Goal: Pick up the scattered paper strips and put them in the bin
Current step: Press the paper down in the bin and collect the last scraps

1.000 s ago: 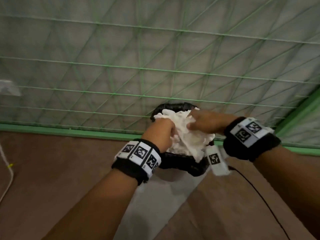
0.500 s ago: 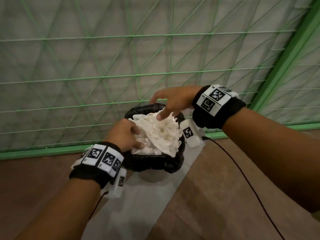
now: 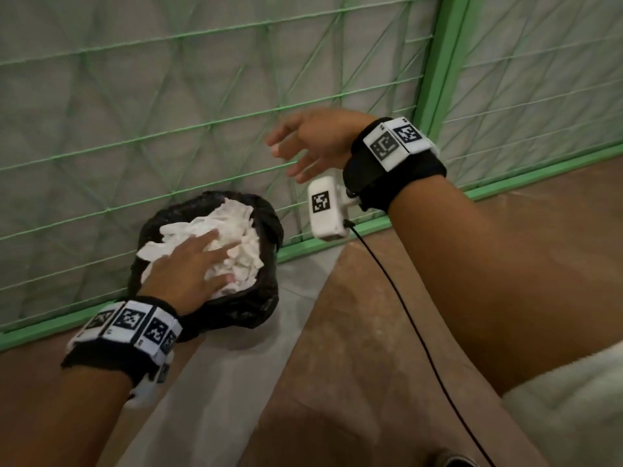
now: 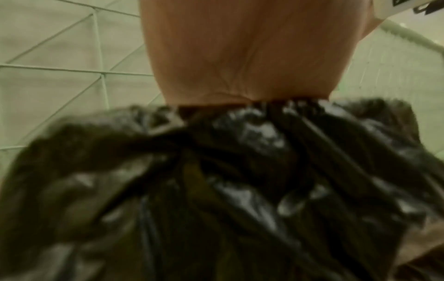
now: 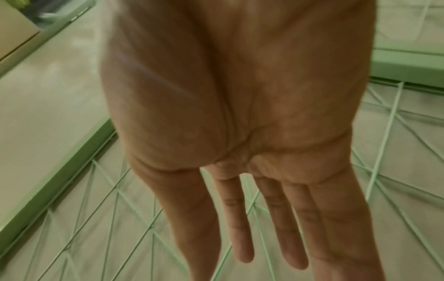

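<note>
A small bin lined with a black plastic bag [image 3: 242, 308] stands on the floor against the green mesh fence. A heap of white paper strips [image 3: 236, 230] fills it to the rim. My left hand [image 3: 199, 264] lies flat on the heap with its fingers spread and straight. In the left wrist view only my palm [image 4: 240, 57] and the crumpled black bag [image 4: 216, 190] show. My right hand [image 3: 303, 146] hangs in the air above and to the right of the bin, empty. Its fingers [image 5: 283, 228] are straight in the right wrist view.
The green wire fence [image 3: 202, 96] with a green post [image 3: 441, 59] closes off the far side. The floor is brown [image 3: 354, 365] with a grey band [image 3: 215, 382] leading to the bin. A black cable [image 3: 414, 325] trails from my right wrist camera.
My right hand has let go of the paper and lifted up and to the right, away from the bin. My left hand has flattened onto the heap.
</note>
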Demonstrator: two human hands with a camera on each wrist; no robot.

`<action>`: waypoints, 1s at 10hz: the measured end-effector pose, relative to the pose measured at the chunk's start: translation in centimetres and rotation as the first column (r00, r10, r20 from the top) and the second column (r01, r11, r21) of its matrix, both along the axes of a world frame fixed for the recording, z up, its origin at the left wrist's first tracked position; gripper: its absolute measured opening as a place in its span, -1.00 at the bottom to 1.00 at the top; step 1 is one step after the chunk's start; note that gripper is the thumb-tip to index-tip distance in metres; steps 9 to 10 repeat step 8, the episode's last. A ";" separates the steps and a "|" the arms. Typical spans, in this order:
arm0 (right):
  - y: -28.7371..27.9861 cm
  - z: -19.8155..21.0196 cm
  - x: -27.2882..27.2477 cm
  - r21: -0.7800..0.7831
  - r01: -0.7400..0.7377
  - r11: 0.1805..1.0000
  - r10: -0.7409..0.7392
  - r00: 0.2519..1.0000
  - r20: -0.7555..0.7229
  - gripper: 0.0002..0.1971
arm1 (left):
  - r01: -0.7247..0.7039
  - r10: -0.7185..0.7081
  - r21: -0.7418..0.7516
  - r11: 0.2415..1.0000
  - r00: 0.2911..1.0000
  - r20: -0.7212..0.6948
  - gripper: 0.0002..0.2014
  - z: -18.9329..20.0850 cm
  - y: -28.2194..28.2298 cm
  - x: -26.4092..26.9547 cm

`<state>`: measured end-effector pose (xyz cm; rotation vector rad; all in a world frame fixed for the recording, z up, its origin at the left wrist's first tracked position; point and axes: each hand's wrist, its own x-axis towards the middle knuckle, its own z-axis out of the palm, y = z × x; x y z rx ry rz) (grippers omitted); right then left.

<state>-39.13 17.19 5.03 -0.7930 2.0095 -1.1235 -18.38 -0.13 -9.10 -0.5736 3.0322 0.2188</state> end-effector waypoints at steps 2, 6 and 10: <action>-0.6 -2.2 0.0 0.011 0.050 0.999 -0.050 0.997 0.061 -0.91 | -0.018 0.018 0.040 0.999 1.000 0.013 -0.52 -0.6 0.2 -1.2; -7.1 -10.4 5.2 0.426 0.114 0.897 0.104 0.884 -0.456 -0.76 | -0.093 0.466 0.649 0.755 0.772 -0.432 -0.72 5.8 -4.5 2.3; -6.4 -8.9 6.5 0.437 0.238 0.867 -0.116 0.951 -0.287 -0.68 | -0.230 0.691 0.790 0.568 0.656 -0.305 -0.73 6.7 -9.2 6.7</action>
